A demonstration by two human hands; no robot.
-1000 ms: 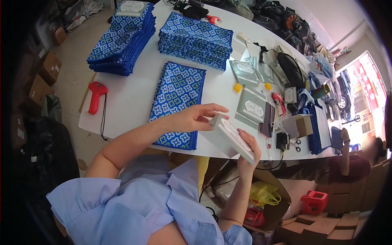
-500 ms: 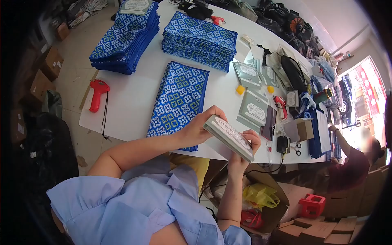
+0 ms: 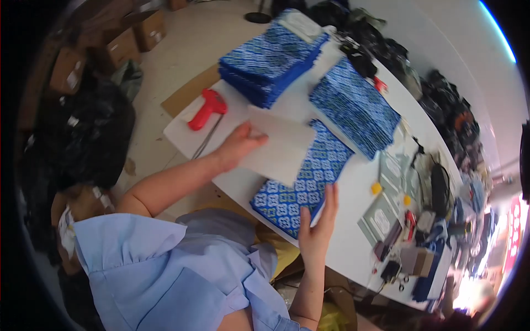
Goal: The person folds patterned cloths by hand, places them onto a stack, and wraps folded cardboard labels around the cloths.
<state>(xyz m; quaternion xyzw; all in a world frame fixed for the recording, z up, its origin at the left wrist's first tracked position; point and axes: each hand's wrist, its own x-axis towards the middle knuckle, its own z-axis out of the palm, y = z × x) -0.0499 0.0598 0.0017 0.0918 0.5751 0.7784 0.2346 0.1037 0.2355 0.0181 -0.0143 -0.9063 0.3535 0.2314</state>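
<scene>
A plain white card (image 3: 279, 144), blurred by motion, is pinched by one edge in my left hand (image 3: 242, 145). It slants over part of the folded blue patterned cloth (image 3: 314, 182) near the table's front edge. My right hand (image 3: 319, 223) is at the right side of that cloth, thumb and fingers spread apart, the fingertips at its edge. Behind them stand a tall stack of blue cloths (image 3: 265, 58) with a grey label (image 3: 301, 26) on top and a second blue stack (image 3: 356, 105).
A red tagging gun (image 3: 207, 110) with a dark cord lies left on the white table (image 3: 348, 243). To the right are grey-green labels (image 3: 381, 219), yellow pieces (image 3: 376, 188), an opened carton (image 3: 417, 261) and scissors (image 3: 402, 283). Cartons (image 3: 120, 48) and black bags (image 3: 102, 129) are on the floor.
The grey-green labels held between both hands are no longer there; my left hand has moved left with a white card, my right hand to the cloth. The camera view has turned.
</scene>
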